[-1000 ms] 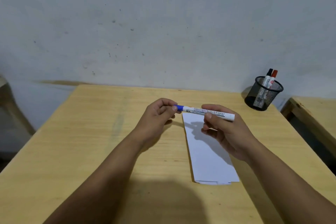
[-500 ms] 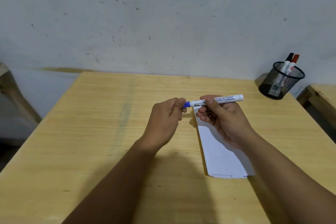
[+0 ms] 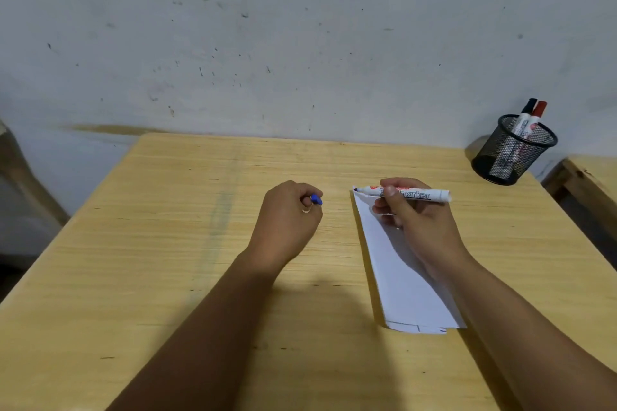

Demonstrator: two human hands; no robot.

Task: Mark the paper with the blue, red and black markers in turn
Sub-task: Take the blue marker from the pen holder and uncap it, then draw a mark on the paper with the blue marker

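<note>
My right hand [image 3: 414, 220] grips the white blue marker [image 3: 420, 193], uncapped, lying almost level with its dark tip at the far left corner of the white paper [image 3: 400, 274]. My left hand [image 3: 287, 220] is closed around the blue cap [image 3: 316, 199], a hand's width left of the paper. The paper strip lies lengthwise on the wooden table [image 3: 167, 243], partly under my right hand and forearm. The red marker [image 3: 537, 113] and the black marker [image 3: 527, 110] stand capped in a black mesh cup [image 3: 510, 153] at the table's far right corner.
A pale, speckled wall runs behind the table. Another wooden surface [image 3: 594, 183] adjoins at the right edge, and a chair part [image 3: 20, 177] shows at the far left.
The cap came off the blue marker: my left hand pulled it away to the left, and the bare tip now points at the paper's far corner. The camera view shifted too.
</note>
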